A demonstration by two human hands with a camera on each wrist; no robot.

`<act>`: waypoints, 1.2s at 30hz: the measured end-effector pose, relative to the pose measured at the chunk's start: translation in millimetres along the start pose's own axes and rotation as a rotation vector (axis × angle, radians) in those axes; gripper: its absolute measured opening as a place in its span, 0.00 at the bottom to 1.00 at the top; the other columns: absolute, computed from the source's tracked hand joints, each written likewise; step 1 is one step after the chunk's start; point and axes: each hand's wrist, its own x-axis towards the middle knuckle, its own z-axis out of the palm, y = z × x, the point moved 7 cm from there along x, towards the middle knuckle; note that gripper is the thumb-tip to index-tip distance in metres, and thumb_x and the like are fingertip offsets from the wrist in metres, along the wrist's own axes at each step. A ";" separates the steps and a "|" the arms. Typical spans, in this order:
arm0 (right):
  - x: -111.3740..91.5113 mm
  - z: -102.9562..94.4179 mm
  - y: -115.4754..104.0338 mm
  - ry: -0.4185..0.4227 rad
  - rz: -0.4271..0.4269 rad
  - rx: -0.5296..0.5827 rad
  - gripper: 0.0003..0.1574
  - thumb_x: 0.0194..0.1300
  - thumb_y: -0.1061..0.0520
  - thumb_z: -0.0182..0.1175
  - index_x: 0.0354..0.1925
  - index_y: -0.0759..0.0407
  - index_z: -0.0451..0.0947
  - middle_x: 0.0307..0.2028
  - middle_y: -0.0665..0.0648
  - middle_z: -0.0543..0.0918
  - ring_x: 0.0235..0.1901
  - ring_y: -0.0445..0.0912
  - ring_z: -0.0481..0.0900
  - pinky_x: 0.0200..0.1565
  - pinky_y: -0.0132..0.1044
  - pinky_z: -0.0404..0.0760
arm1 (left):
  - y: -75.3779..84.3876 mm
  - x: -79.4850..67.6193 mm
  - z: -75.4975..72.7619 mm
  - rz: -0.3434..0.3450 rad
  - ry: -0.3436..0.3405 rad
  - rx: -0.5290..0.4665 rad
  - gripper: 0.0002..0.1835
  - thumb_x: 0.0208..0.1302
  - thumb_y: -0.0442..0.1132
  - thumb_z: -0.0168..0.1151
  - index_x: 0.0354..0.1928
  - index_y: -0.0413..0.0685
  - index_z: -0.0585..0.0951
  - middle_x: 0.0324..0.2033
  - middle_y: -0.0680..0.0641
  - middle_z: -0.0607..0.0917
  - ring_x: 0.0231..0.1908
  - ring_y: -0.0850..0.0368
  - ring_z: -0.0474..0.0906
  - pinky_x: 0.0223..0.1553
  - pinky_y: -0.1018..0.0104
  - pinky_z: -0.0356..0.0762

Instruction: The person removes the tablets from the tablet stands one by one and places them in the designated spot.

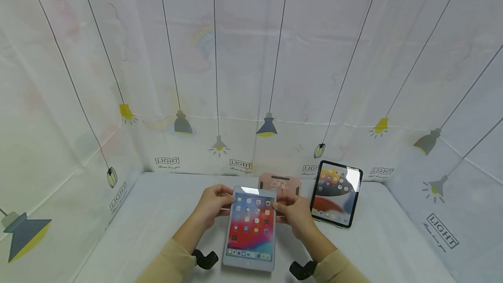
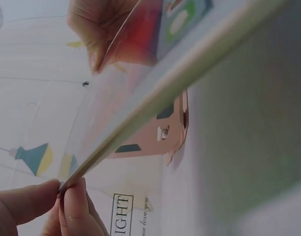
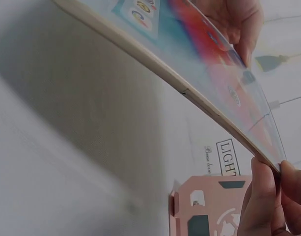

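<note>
A white-framed tablet [image 1: 251, 226], its screen lit with app icons over a red and blue background, is held upright-wise between both hands. My left hand [image 1: 212, 206] pinches its upper left edge between thumb and fingers. On the opposite upper edge, my right hand [image 1: 295, 216] has the same kind of pinch. The wrist views show the tablet's thin edge [image 2: 140, 110] tilted, with its upper end off the table. Behind the right hand is a pink plate-like stand [image 3: 209, 196] with dark pads and cutouts, partly hidden by that hand and the tablet.
A second tablet [image 1: 335, 193] with a black frame and lit screen leans at the right, close to the right hand. A white-covered table [image 1: 157, 213] lies under everything. Printed cloth [image 1: 235, 77] with lamp drawings surrounds the back and sides.
</note>
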 end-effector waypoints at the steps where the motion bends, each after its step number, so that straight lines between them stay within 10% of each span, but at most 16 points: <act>1: -0.8 1.0 1.2 -0.002 0.005 -0.001 0.16 0.71 0.59 0.72 0.55 0.59 0.87 0.42 0.60 0.89 0.36 0.50 0.91 0.38 0.39 0.93 | -0.9 -1.5 -0.9 -0.004 0.000 0.003 0.11 0.69 0.36 0.72 0.50 0.42 0.85 0.37 0.46 0.87 0.35 0.56 0.90 0.33 0.64 0.90; 36: -23.3 44.2 48.2 -0.135 0.062 0.001 0.20 0.65 0.66 0.73 0.54 0.70 0.83 0.33 0.54 0.87 0.24 0.40 0.85 0.26 0.31 0.88 | -51.1 -36.4 -35.4 -0.091 -0.024 0.029 0.12 0.65 0.32 0.72 0.48 0.38 0.84 0.34 0.46 0.88 0.30 0.57 0.87 0.26 0.70 0.85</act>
